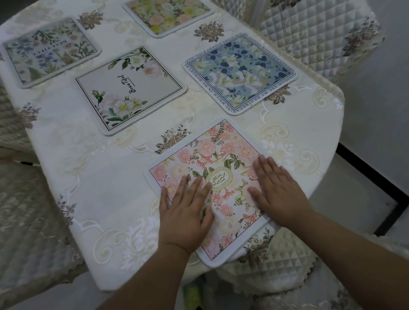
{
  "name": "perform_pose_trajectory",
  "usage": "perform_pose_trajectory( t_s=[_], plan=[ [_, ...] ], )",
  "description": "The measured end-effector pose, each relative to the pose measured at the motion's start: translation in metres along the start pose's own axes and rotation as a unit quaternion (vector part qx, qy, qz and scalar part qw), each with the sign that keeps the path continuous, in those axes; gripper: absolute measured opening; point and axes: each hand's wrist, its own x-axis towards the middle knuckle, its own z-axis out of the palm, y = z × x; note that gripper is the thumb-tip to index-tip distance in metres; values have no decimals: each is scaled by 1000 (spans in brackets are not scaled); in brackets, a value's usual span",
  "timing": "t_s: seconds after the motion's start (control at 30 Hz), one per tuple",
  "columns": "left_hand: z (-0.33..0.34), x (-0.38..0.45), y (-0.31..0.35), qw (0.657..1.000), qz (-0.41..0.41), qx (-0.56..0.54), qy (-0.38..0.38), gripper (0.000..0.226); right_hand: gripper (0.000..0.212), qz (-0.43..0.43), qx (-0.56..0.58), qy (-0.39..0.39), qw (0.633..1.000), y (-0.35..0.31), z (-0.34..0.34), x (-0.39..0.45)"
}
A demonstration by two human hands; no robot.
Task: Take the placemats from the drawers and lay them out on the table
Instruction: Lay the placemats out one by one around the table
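Left hand (pixel 187 212) and right hand (pixel 276 193) flat, fingers spread, pressing pink placemat (pixel 222 178) on table (pixel 91 188); grasping nothing.

— What's around me here?
— My counter (pixel 83 179) wears a cream embroidered cloth with brown flower motifs. Quilted, lace-edged chair covers (pixel 311 31) stand at the far right, another chair (pixel 12 218) at my left.
— And below?
— Pale grey floor (pixel 391 115), with a black strip (pixel 376 180) bending across it. The light is soft and even.
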Motion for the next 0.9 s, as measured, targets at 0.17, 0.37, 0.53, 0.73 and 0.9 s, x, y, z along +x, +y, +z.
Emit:
perform_pose_trajectory(
  t_s=[0.17, 0.37, 0.53, 0.73, 0.9],
  plan=[
    [0, 0, 0, 1000, 3, 6, -1, 59, 73, 75, 26, -4, 997, 26, -9, 8],
    [0, 0, 0, 999, -30, 21, -2, 59, 68, 13, 38, 20, 999, -11, -28, 64],
    [2, -2, -4, 999, -44, -2, 14, 55, 69, -63, 55, -36, 996, -69, -25, 139],
    [3, -1, -6, 999, -42, -24, 10, 58, 76, -62, 5, -22, 998, -59, -18, 160],
    [3, 4, -4, 999, -47, -10, -14, 59, 72, 6, 39, 21, 999, -32, -27, 144]
  ],
)
